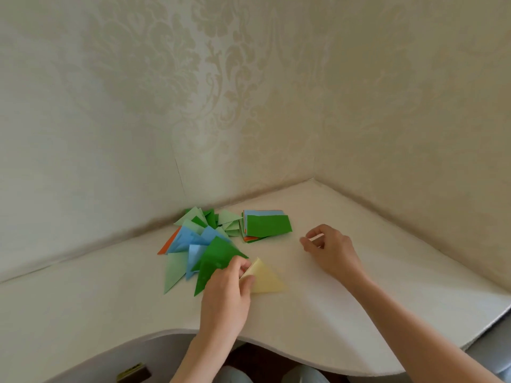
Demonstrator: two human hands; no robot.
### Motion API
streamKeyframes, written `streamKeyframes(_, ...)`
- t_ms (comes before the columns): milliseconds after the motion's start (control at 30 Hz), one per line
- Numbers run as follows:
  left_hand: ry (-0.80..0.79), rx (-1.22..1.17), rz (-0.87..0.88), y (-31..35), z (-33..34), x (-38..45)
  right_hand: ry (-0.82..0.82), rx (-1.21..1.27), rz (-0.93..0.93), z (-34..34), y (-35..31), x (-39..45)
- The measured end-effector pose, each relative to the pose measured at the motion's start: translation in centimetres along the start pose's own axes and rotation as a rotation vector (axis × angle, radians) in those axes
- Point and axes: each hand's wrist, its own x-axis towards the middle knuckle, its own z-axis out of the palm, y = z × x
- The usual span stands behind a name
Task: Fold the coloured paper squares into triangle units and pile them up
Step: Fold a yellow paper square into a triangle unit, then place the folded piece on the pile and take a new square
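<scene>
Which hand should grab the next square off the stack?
Right, probably. The right hand holds nothing and hovers just beside the stack of squares; the left hand is busy pinching the yellow triangle.

No text, label, brand, number or sign can be read anywhere. The small dark object (134, 375) at the bottom edge bears a pale yellowish patch, too blurred to tell whether it carries any writing.
</scene>
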Motion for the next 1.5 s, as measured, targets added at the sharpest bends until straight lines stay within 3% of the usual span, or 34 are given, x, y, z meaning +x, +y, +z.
streamKeyframes(300,0.012,0.01,-0.075,-2.8,-1.0,1.4,0.045,-0.093,0.138,3.1,-2.0,4.5)
streamKeyframes(500,0.078,0.079,-0.048,-2.8,-0.9,2.1,0.051,-0.037,0.13,3.6,-1.9,4.7)
streamKeyframes(800,0.13,0.031,0.115,0.1,0.1,2.6,-0.03,0.241,0.144,0.7,-0.7,3.6)
streamKeyframes(1033,0.012,0.034,0.259,3.2,3.2,2.7,-0.073,0.24,0.179,-4.3,2.9,1.4)
streamKeyframes(1300,-0.118,-0.002,0.326,5.0,5.7,2.4,-0.092,0.075,0.197,-6.0,5.4,0.6)
streamKeyframes(1500,-0.122,-0.025,0.368,5.4,5.7,2.0,-0.032,-0.264,-0.07,-5.8,4.6,-0.9)
